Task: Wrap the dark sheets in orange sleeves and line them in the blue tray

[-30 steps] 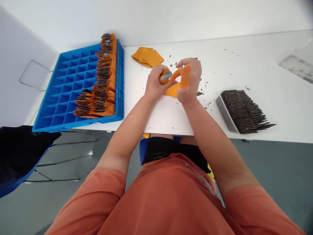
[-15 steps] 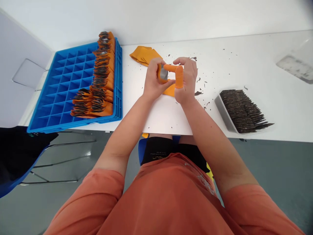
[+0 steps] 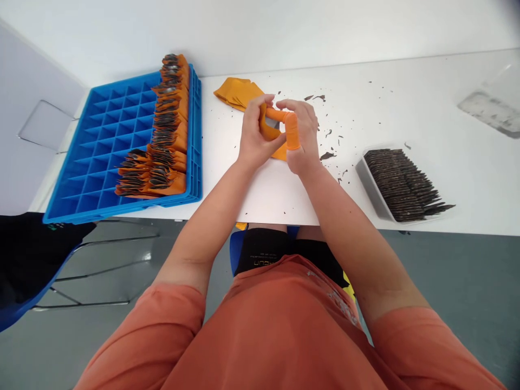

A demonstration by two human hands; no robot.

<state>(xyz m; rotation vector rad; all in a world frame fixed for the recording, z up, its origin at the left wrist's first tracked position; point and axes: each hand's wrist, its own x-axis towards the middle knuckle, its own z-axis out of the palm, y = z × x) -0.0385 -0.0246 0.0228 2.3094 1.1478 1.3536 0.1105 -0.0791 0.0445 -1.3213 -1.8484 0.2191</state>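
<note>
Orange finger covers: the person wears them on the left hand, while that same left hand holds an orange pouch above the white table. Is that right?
Not quite. The head view shows the orange finger covers on the right hand. The left hand does hold an orange pouch above the white table.

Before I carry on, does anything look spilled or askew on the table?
Yes: dark flakes lie loose on the white table beside the right hand, outside any container. In the plastic tub, a few dark slices at the right end splay out, while the rest stand tightly packed.
</note>
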